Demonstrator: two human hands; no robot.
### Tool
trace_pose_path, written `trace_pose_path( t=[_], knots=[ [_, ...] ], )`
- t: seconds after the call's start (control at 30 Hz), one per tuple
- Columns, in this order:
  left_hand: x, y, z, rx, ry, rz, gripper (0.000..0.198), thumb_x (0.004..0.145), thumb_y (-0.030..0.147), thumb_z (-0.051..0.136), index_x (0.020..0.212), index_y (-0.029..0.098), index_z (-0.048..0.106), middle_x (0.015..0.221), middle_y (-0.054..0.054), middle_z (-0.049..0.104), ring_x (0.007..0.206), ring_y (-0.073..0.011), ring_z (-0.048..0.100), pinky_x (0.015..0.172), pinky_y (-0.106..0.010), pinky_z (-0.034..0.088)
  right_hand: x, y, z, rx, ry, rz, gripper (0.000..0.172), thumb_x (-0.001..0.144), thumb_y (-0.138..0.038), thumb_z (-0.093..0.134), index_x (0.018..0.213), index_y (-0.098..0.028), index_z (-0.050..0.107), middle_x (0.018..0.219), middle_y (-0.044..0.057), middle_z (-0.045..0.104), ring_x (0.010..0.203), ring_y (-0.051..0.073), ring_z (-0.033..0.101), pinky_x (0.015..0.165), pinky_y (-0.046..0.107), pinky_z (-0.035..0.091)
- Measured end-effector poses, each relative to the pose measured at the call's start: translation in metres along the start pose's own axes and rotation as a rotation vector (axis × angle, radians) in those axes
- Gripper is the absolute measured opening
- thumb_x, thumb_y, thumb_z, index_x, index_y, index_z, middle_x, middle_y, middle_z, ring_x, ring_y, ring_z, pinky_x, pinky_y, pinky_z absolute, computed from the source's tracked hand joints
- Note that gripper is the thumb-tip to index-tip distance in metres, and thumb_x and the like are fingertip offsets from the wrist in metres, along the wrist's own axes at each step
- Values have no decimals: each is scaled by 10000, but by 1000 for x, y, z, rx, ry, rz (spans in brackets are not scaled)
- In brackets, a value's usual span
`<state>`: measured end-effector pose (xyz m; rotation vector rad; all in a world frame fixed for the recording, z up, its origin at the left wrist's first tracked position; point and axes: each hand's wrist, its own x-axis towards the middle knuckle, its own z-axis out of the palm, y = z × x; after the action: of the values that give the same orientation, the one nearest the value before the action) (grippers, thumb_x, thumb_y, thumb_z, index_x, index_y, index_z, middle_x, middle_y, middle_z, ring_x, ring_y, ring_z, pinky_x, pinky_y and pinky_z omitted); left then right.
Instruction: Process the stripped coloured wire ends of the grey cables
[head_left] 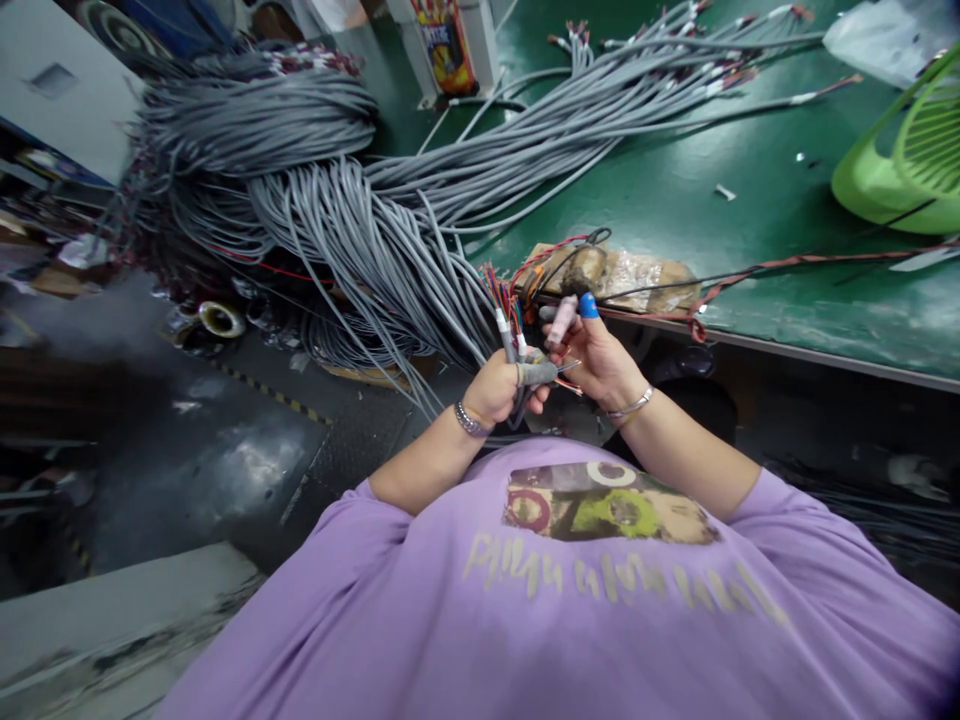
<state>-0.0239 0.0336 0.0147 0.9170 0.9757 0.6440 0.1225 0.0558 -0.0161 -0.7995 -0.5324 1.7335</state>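
My left hand [499, 388] is closed around grey cables [511, 352], its thumb in a grey finger cover lying across them. Bare thin coloured wires [495, 288] fan out from the cable ends above this hand, past white sleeves. More red and pale wire ends [568, 384] stick out to the right of the thumb. Close beside it, my right hand [604, 362] has its fingers bent around the wire ends. One fingertip wears a blue cover and another a pinkish wrap. Its exact hold is partly hidden by the fingers.
A large bundle of grey cables [337, 210] covers the left part of the green table [757, 190]. A taped block [637, 280] with black and red leads sits at the table edge. Further right stands a green plastic basket [870, 185]; a clear bag [877, 40] lies behind.
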Motion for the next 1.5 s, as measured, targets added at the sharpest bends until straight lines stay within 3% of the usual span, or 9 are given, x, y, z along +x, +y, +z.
trace_pose_path(
  t=[0.23, 0.47, 0.73, 0.87, 1.1, 1.5],
  knots=[
    [-16, -4, -4, 22, -8, 40, 396, 590, 452, 847, 635, 140, 607, 498, 2, 603, 352, -98, 528, 347, -198, 430, -5, -8, -4, -6, -67, 88, 623, 783, -828, 545, 857, -223, 675, 779, 32, 702, 605, 136, 563, 531, 259, 446],
    [-17, -4, -2, -55, 97, 83, 418, 561, 453, 855, 616, 146, 577, 498, 7, 602, 355, -95, 525, 360, -210, 461, -8, -10, -3, 40, -22, 81, 331, 844, -542, 694, 839, -211, 694, 752, 1, 691, 604, 106, 539, 538, 221, 418],
    [-6, -1, -5, -36, 58, -6, 420, 548, 444, 839, 668, 133, 584, 497, 14, 590, 357, -88, 509, 362, -211, 465, 3, -1, -8, 44, -10, 88, 494, 865, -692, 597, 826, -204, 663, 790, 17, 706, 606, 106, 554, 554, 230, 452],
    [-5, -2, -7, -63, 58, 0, 440, 535, 458, 847, 673, 135, 581, 497, 11, 592, 366, -88, 510, 352, -204, 450, 5, 1, -5, 108, -91, 132, 516, 827, -727, 615, 822, -212, 640, 793, 3, 708, 589, 100, 569, 558, 238, 484],
    [-4, -3, -8, -107, 24, 37, 461, 537, 480, 857, 649, 136, 570, 485, 3, 593, 342, -96, 506, 338, -206, 439, 9, 3, 0, 264, -126, 169, 459, 825, -666, 671, 846, -208, 650, 740, -29, 711, 548, 83, 586, 517, 224, 500],
    [-5, 0, -8, -110, -29, 44, 451, 541, 461, 866, 643, 142, 565, 480, -2, 602, 336, -110, 518, 331, -214, 446, 8, 2, -3, 289, -125, 181, 423, 862, -610, 666, 767, -198, 653, 754, -10, 725, 566, 83, 598, 513, 206, 498]
  ],
)
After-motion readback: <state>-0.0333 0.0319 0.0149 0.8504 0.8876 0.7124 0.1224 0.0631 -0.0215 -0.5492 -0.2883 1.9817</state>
